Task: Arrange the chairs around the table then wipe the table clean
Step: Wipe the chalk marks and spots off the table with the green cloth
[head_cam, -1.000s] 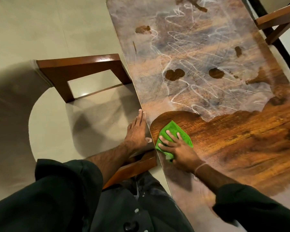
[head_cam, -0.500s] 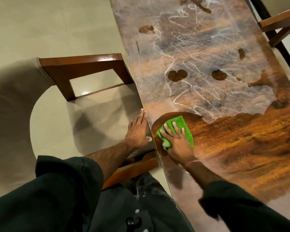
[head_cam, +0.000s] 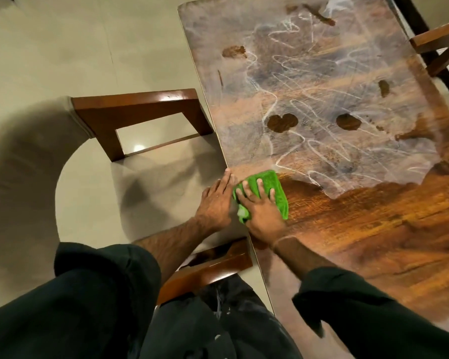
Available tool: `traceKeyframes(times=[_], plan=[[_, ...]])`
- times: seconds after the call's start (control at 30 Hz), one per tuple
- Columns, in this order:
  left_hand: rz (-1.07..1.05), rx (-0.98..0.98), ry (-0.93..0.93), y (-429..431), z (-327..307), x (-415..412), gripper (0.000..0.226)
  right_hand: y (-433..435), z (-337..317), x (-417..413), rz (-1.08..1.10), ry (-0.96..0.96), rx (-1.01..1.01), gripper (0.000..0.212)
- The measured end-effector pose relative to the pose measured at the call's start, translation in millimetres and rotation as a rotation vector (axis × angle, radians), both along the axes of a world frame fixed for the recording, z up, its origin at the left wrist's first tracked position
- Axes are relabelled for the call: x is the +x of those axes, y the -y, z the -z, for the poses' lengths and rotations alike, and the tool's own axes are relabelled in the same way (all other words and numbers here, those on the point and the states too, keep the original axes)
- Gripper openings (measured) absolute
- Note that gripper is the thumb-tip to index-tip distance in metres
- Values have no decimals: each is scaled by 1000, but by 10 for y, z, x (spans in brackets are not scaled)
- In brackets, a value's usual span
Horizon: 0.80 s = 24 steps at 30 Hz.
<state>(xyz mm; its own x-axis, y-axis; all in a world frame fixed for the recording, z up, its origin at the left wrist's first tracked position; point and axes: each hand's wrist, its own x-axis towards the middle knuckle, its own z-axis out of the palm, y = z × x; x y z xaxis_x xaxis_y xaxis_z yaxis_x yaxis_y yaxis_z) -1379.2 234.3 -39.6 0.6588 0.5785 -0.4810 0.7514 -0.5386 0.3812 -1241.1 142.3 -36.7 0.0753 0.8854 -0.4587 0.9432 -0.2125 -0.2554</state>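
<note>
A long wooden table (head_cam: 373,229) runs up the right of the view. Its far part is covered in pale dust with white scribbles and dark spots; the near part is glossy brown. My right hand (head_cam: 263,211) presses flat on a green cloth (head_cam: 275,187) at the table's left edge, right on the border between dusty and clean wood. My left hand (head_cam: 215,200) rests flat against the table's edge, fingers together, beside the cloth. A chair (head_cam: 140,120) with wooden arms and a beige cushion stands against the table's left side, below my arms.
Another wooden chair's arm (head_cam: 438,40) shows at the top right beyond the table. Pale tiled floor (head_cam: 75,47) lies to the left. My dark sleeves and trousers fill the bottom of the view.
My right hand slid the green cloth leftward and up toward the table's edge, beside my left hand. The left hand stayed in place.
</note>
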Motion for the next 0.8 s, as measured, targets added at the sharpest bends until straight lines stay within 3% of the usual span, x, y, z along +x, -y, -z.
traceKeyframes(times=[0.1,0.2,0.27,0.37,0.43,0.6,0.73,0.8], plan=[[-4,-10,11,-27,-17,8,109,161,-86,478,-123,-23,-24,77],[-3,-25,9,-35,-20,19,111,-98,-110,437,157,98,-47,81],[-1,-14,4,-34,3,11,113,-278,-99,137,215,106,-35,81],[-6,-13,9,-46,33,6,114,-68,-58,157,-28,-57,-6,74],[-18,-29,18,-52,39,21,116,161,-106,538,-79,-97,1,77],[-61,-23,31,-55,20,96,107,-67,-92,751,359,118,-12,83],[-87,-19,66,-70,5,166,97,239,-91,712,152,-65,-14,79],[-93,-3,97,-73,21,205,97,500,-141,1026,187,-93,24,75]])
